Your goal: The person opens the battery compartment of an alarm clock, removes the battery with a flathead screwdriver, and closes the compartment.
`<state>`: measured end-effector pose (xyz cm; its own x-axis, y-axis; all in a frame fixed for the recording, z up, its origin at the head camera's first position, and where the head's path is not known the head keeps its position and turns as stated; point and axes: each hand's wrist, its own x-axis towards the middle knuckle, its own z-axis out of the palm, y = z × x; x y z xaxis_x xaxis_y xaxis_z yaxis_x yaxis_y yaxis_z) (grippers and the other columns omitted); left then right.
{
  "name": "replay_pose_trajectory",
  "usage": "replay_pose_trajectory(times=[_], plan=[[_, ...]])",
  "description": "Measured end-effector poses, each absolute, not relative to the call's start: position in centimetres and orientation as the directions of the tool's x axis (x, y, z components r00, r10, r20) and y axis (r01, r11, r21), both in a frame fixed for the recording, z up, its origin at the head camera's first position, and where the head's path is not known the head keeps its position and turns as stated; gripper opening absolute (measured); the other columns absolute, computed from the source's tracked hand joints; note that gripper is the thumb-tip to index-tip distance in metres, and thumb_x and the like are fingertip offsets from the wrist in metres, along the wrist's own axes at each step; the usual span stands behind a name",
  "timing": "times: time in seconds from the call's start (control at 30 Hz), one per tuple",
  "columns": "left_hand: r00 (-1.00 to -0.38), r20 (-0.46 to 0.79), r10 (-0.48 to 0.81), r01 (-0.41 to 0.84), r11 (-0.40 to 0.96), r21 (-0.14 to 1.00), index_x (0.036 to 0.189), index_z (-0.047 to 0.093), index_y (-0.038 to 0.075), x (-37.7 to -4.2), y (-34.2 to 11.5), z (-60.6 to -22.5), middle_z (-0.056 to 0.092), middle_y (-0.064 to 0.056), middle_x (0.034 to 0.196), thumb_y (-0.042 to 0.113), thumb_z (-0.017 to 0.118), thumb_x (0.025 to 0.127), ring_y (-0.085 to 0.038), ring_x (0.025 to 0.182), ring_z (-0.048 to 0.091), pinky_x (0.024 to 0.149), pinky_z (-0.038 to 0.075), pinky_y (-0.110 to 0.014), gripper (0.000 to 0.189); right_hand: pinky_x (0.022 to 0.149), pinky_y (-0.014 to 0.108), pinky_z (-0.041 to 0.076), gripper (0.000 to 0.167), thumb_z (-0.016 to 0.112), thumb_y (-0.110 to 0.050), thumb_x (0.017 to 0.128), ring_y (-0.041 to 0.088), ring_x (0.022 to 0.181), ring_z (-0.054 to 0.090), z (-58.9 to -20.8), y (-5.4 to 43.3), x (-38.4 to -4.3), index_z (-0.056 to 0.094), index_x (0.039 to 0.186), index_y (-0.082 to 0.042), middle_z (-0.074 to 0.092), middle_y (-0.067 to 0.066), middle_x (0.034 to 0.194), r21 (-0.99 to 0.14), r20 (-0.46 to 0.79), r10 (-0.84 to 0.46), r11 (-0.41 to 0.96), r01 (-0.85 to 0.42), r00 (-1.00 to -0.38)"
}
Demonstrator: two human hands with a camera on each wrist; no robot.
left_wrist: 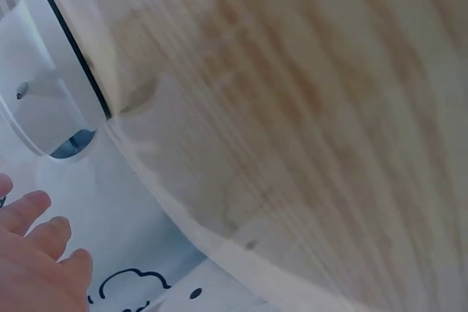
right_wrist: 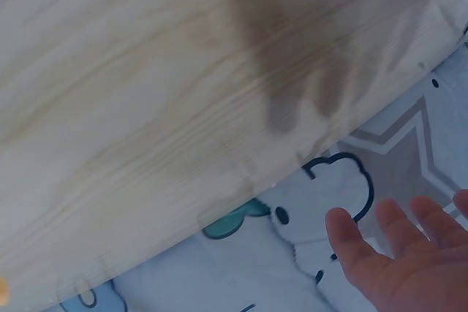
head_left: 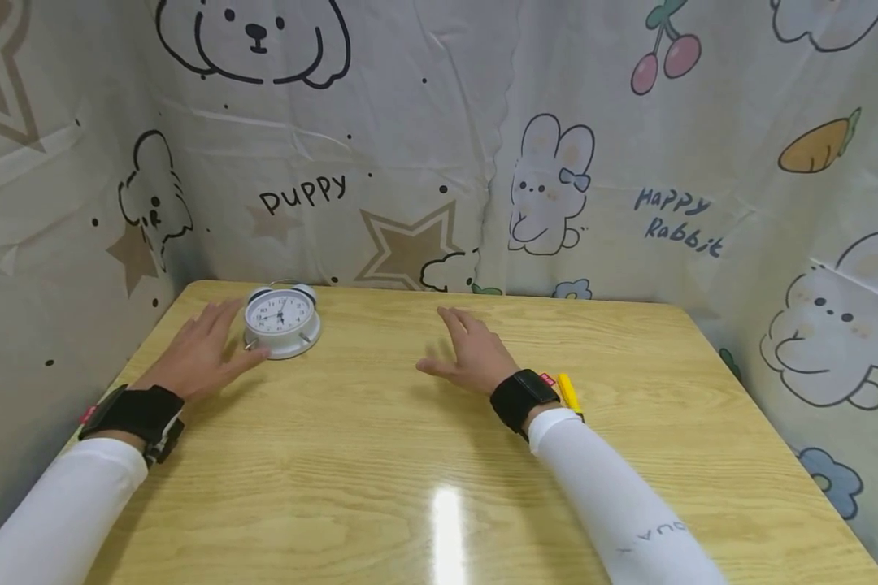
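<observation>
A white twin-bell alarm clock (head_left: 280, 315) stands at the far left of the wooden table, its dial facing up toward the head camera. Beside its left side is my left hand (head_left: 203, 348), fingers extended and thumb reaching toward the clock's lower edge, overlapping it in the head view. The left wrist view shows the clock's white casing (left_wrist: 51, 71) just past the fingers (left_wrist: 47, 235). My right hand (head_left: 477, 356) hovers over the middle of the table with fingers extended, holding nothing; its shadow falls on the wood. Extended fingers (right_wrist: 395, 231) also show in the right wrist view.
A yellow-handled object (head_left: 569, 393) lies just right of my right wrist, its lower part hidden by the sleeve. Curtains (head_left: 410, 146) with cartoon prints border the wooden table (head_left: 322, 471) at the back and both sides.
</observation>
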<state>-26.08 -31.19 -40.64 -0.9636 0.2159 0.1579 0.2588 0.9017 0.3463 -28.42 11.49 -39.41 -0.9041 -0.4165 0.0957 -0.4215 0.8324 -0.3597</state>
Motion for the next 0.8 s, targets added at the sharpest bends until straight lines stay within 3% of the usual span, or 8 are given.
replay_pose_trajectory(times=[0.27, 0.6, 0.8], plan=[[-0.972, 0.148, 0.182, 0.224, 0.907, 0.356, 0.163, 0.013, -0.003, -26.3, -31.7, -41.4, 0.022, -0.039, 0.164, 0.059, 0.062, 0.097, -0.059, 0.151, 0.021, 0.123, 0.014, -0.076, 0.104, 0.125, 0.055, 0.038, 0.104, 0.075, -0.063, 0.087, 0.037, 0.154, 0.038, -40.0, 8.3, -28.7, 0.025, 0.165, -0.017, 0.034, 0.013, 0.169, -0.380, 0.108, -0.441, 0.810, -0.447, -0.891], [-0.977, 0.135, 0.168, 0.206, 0.909, 0.362, 0.162, 0.013, -0.006, -27.1, -30.8, -41.7, 0.020, -0.040, 0.163, 0.060, 0.062, 0.097, -0.058, 0.151, 0.021, 0.122, 0.017, -0.076, 0.105, 0.124, 0.053, 0.041, 0.101, 0.072, -0.063, 0.090, 0.038, 0.153, 0.040, -40.6, 6.8, -28.9, 0.025, 0.165, -0.016, 0.035, 0.015, 0.168, -0.404, 0.093, -0.451, 0.798, -0.447, -0.888], [-0.982, 0.086, 0.168, 0.189, 0.894, 0.405, 0.162, 0.003, -0.010, -27.8, -31.0, -41.7, 0.011, -0.043, 0.164, 0.058, 0.063, 0.098, -0.061, 0.151, 0.016, 0.122, 0.018, -0.075, 0.110, 0.123, 0.054, 0.041, 0.099, 0.072, -0.063, 0.090, 0.036, 0.153, 0.040, -40.5, 5.6, -29.5, 0.026, 0.165, -0.017, 0.036, 0.013, 0.168, -0.402, 0.102, -0.461, 0.791, -0.461, -0.881]])
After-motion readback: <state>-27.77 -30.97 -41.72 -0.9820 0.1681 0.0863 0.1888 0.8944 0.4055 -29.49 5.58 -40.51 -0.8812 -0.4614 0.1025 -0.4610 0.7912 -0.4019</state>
